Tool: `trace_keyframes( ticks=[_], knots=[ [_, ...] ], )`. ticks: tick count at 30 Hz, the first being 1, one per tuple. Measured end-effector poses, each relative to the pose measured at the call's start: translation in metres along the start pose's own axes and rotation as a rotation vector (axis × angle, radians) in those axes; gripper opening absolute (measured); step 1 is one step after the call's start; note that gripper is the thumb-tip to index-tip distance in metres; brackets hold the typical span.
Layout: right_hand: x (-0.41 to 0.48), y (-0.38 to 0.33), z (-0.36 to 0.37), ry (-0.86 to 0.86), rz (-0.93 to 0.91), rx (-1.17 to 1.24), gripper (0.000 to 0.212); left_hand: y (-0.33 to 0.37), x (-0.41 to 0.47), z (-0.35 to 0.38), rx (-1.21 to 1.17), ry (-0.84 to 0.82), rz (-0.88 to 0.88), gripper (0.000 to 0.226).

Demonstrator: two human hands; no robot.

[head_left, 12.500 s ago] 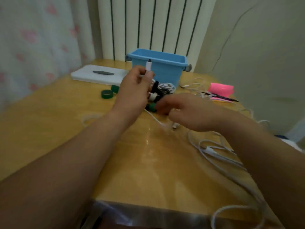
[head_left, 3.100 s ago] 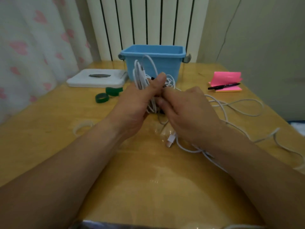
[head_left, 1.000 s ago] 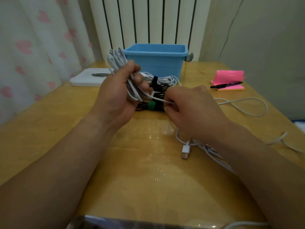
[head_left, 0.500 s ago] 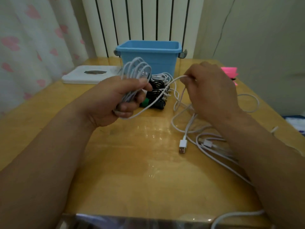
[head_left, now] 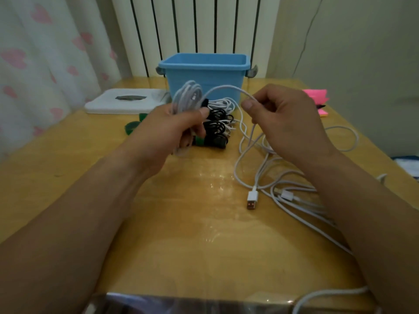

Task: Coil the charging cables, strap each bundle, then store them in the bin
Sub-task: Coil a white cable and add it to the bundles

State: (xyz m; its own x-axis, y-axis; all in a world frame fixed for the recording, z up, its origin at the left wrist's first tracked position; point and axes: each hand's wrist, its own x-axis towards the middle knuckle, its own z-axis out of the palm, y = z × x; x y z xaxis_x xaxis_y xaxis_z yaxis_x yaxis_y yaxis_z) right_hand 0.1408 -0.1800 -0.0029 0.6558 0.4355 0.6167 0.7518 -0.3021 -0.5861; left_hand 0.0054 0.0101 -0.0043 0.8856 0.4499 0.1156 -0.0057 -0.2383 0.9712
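Head view: left hand (head_left: 167,137) grips a partly wound white cable coil (head_left: 189,97); right hand (head_left: 288,123) pinches its free run. Strapped bundles (head_left: 215,129) lie before the blue bin (head_left: 204,73), not stored. Coiling, strapping, storing remain.

One wide-angle camera, worn on the head, looks forward and down along both forearms, close in. The left hand (head_left: 172,130) and right hand (head_left: 288,123), both gripping a thin white charging cable (head_left: 187,96), sit mid-frame. Past their fingers (head_left: 247,105) stands a light-blue rectangular plastic bin (head_left: 204,80); nearer than them lies a glossy yellow wooden table (head_left: 204,245).
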Motion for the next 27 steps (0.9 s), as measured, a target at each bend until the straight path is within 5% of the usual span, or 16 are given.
trace_keyframes(
  ticks=[4,9,16,21,27],
  knots=[
    [-0.004,0.002,0.003,-0.069,-0.084,-0.082,0.016,-0.003,0.002,-0.001,0.020,0.090,-0.001,0.024],
    [0.001,-0.002,-0.006,0.151,-0.268,-0.372,0.017,-0.003,-0.001,0.004,0.109,0.047,0.024,0.028],
    [-0.007,-0.001,0.006,-0.049,-0.084,-0.194,0.024,-0.006,0.004,0.008,-0.207,0.016,0.020,0.033],
    [-0.019,-0.017,0.019,-0.191,-0.189,-0.198,0.023,-0.005,-0.003,0.029,-0.129,-0.023,0.057,0.031],
    [-0.021,-0.025,0.027,-0.116,-0.279,-0.164,0.022,-0.001,-0.008,0.038,-0.149,-0.024,0.097,0.026]
  ],
)
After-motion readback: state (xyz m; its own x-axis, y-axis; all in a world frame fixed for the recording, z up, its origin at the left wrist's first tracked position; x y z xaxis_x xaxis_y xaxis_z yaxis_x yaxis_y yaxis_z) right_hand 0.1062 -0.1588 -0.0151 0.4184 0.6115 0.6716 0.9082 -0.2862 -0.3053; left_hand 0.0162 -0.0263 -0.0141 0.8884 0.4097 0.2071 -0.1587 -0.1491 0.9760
